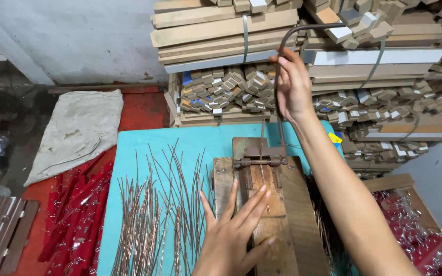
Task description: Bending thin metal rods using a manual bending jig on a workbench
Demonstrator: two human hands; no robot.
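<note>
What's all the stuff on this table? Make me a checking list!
Surface: teal mat on a red floor.
Job's things: wooden jig with a metal hinge; bent lever standing up from it.
Clutter: copper rods fanned on the mat; red sticks to the left.
Hands: left hand flat on the jig, fingers spread; right hand gripping the lever.
Cables: nothing seen.
Surroundings: strapped wood stacks behind; grey sack; crate of shiny red pieces.

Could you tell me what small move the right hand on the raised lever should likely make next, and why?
Probably pull the lever down: the right hand grips it raised, while the left hand presses flat on the wooden jig, seemingly steadying it.
</note>
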